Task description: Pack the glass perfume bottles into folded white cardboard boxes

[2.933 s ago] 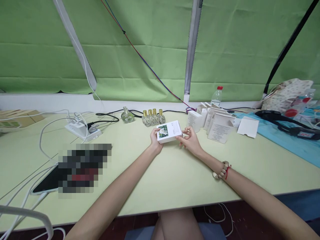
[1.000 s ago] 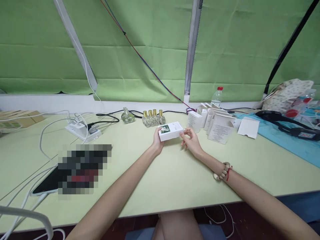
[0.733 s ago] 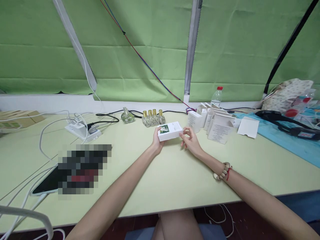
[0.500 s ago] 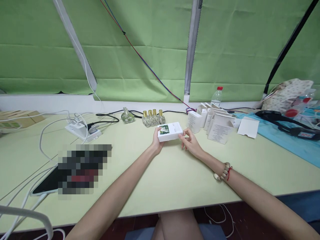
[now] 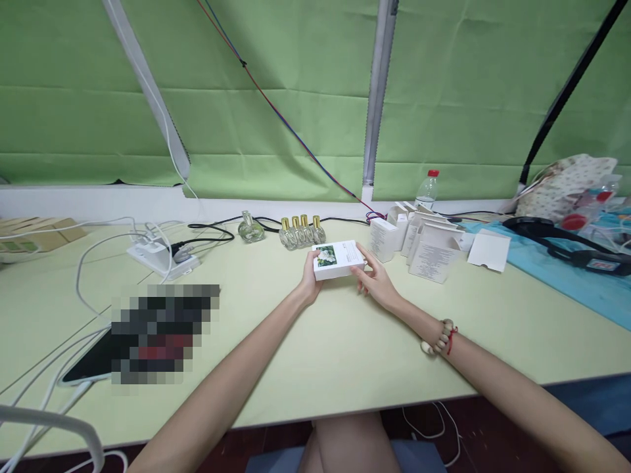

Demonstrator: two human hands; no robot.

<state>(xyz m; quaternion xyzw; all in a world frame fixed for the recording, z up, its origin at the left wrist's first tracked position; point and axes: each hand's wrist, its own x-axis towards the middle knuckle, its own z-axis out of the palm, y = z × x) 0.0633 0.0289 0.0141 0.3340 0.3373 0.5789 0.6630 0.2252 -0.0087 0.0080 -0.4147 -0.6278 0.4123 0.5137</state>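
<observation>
Held just above the table is a white box (image 5: 338,260) with a picture of white flowers and green leaves on its upper face. My left hand (image 5: 310,279) grips its left end, thumb on top. At the right end my right hand (image 5: 374,276) has its fingers closed around the edge. Behind the box stand several glass bottles (image 5: 302,234) with gold necks in a row. A larger glass bottle (image 5: 251,229) with a clear top is to their left. Several white cartons (image 5: 434,255), some with raised flaps, stand right of my right hand.
A tablet (image 5: 93,358), partly blurred out, lies at the left by a white power strip (image 5: 165,259) and cables. At the back are a red-capped water bottle (image 5: 426,190) and cardboard boxes (image 5: 42,234). On the right, a black headset-like strap (image 5: 566,248) rests on blue sheeting (image 5: 566,286).
My right hand's fingers have spread from a pinch at the box's right end to take hold of that end. The box has shifted slightly to the right.
</observation>
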